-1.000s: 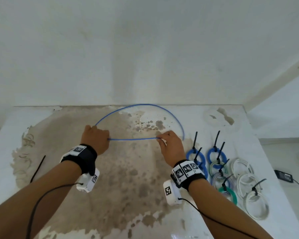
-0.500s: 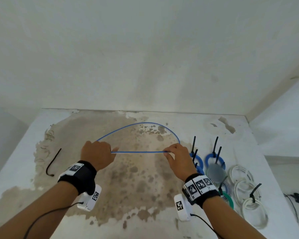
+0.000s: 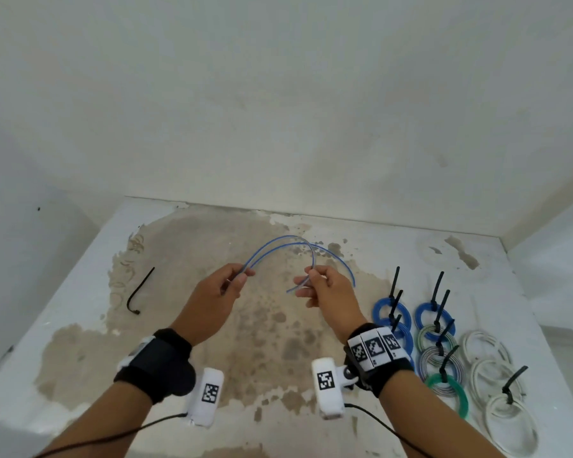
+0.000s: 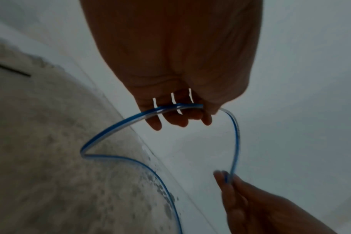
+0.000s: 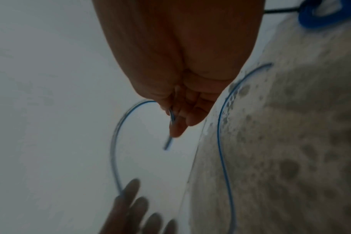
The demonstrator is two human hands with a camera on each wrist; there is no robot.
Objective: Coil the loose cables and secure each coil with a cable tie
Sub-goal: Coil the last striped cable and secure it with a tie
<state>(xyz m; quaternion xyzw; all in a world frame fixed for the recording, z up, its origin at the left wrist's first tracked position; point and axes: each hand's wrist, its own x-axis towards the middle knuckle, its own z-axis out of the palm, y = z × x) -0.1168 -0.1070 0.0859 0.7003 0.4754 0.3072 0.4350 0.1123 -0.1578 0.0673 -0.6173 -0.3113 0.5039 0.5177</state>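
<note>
Held above the stained table (image 3: pixel 80 325), the blue cable (image 3: pixel 278 247) arches left to right between the hands, left hand (image 3: pixel 212 292) fingers curled round a doubled strand, right hand (image 3: pixel 328 289) pinching the other end, equally near.

Both hands are raised above the middle of the worn white table (image 3: pixel 80 292), the left hand (image 3: pixel 212 295) to the left, the right hand (image 3: pixel 328 294) to the right. The thin blue cable (image 3: pixel 278 246) arches between them on their far side, one end trailing right of the right hand. The loose black cable tie (image 3: pixel 139 292) lies on the table far left. The tied cable coils (image 3: pixel 440 358) lie in rows along the table's right side, from mid-depth to the near edge.
</note>
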